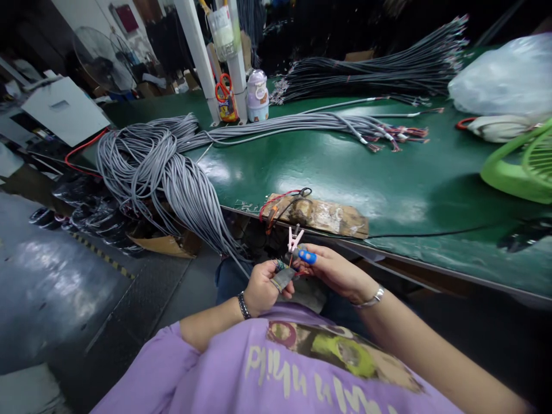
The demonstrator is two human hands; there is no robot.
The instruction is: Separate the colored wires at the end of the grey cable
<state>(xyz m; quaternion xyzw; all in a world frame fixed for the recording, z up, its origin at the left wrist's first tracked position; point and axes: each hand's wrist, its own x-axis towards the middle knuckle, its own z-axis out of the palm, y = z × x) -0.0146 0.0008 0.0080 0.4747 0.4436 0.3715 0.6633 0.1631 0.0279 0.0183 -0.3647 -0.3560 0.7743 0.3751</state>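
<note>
My left hand (264,287) is closed on a short grey cable end (283,278) with thin coloured wires showing at its tip. Close beside it, my right hand (330,267) has its fingers pinched together at those wires; a blue sleeve (307,256) covers one fingertip. A few red and orange strands (301,272) show between the hands. Just above the fingers, a pale pink clip (295,239) stands at the table's front edge. Behind it lies a worn wooden board (340,218), with red and black leads (288,202) at its left end.
A big bundle of grey cables (164,161) spreads over the green table (267,169) and hangs off its front edge. Black cables (366,77) lie at the back. A lidded cup (257,96) stands by a post; a green fan (526,164) and plastic bag (506,77) are right.
</note>
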